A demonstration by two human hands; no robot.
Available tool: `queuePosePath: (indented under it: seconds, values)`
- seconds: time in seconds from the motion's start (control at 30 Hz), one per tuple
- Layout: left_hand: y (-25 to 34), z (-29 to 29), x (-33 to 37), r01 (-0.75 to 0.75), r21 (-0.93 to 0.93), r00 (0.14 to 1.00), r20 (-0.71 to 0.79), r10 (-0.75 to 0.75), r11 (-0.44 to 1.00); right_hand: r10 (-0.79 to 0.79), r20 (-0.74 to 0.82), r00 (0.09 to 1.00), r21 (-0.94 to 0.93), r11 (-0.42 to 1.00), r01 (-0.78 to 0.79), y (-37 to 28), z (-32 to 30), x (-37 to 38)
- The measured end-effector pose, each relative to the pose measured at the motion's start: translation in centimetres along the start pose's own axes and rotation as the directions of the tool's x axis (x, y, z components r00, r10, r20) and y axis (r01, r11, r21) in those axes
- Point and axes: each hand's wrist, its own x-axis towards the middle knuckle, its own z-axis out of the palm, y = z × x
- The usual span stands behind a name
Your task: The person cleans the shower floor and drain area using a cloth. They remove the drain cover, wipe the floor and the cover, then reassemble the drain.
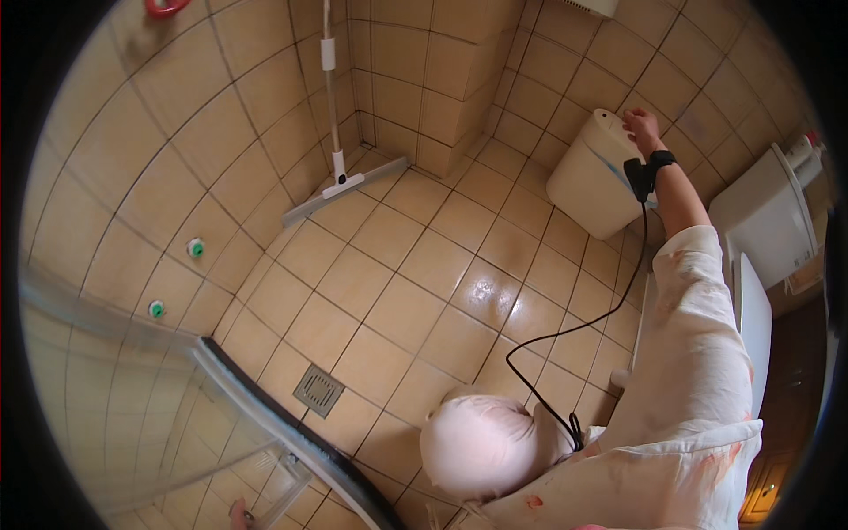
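A tall cream bin (579,181) with a rounded top and a blue streak on its side stands by the tiled wall at the far right. My right hand (642,126) is at the edge of its top, fingers bent against it. A black band with a small black device (638,177) sits on my right wrist, and a black cable (565,334) runs from it back to my clothing. At the lower left, a few fingers, seemingly of my left hand (238,514), show beside the metal fitting of a glass shower door (177,415). Their grip is unclear.
A squeegee (344,184) with a long pole leans in the far-left corner. A floor drain (319,390) lies near the door's black seal (291,424). Two green-centred wall fittings (196,248) are at left. On the right stands a white toilet with its cistern (767,212).
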Motion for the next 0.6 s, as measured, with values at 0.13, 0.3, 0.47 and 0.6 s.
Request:
queuePosePath:
  seconds: [0.13,0.3,0.47,0.6]
  values:
    - [6.2,-0.7,0.3,-0.173,0.071,0.960,0.234,0.152,0.982,0.113,0.080,0.990,0.446,0.884,-0.137,3.7,3.1,8.4]
    - [3.9,0.3,1.9,0.006,0.014,0.951,0.310,-0.010,1.000,-0.421,0.144,0.896,-0.017,0.904,0.428,8.5,-0.7,16.5]
    - [5.2,-0.9,1.1,0.128,0.056,0.942,0.306,-0.139,0.990,-0.569,0.388,0.726,-0.633,0.408,0.658,7.1,2.2,11.6]
    - [4.9,-1.7,0.7,0.152,0.057,0.940,0.299,-0.163,0.987,0.040,-0.297,0.954,0.243,0.970,0.035,2.0,3.5,7.5]
